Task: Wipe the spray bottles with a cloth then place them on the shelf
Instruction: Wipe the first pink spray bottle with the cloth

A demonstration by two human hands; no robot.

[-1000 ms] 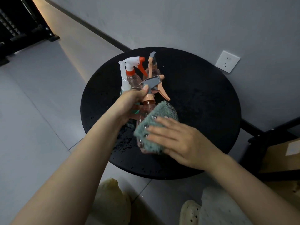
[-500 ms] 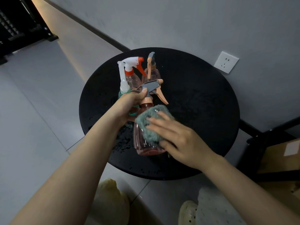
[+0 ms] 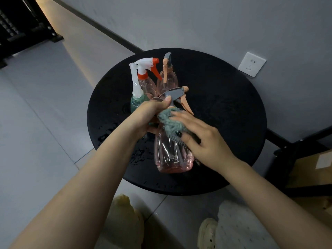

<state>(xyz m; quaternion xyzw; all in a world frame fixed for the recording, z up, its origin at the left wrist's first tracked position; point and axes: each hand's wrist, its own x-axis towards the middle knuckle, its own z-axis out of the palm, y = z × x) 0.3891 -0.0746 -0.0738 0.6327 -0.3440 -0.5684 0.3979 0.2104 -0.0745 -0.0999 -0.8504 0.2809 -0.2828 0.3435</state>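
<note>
A clear pink spray bottle (image 3: 171, 157) with a grey and orange trigger head is held above the round black table (image 3: 224, 114). My left hand (image 3: 152, 114) grips its neck just under the trigger. With my right hand (image 3: 201, 139) I press a grey-green cloth (image 3: 170, 121) against the bottle's shoulder. Behind them three more bottles stand on the table: a green one with a white nozzle (image 3: 137, 97), a pink one with a white and red trigger (image 3: 146, 72), and a pink one with an orange and grey head (image 3: 168, 74).
The tabletop is wet with droplets near its front left. A white wall socket (image 3: 251, 64) sits on the grey wall behind. A dark frame and a cardboard box (image 3: 312, 166) stand at the right. My feet in light slippers (image 3: 206, 232) are below the table edge.
The cloth under my right hand has slid up the pink bottle from its lower body to its shoulder near the neck. My left hand keeps its grip on the neck.
</note>
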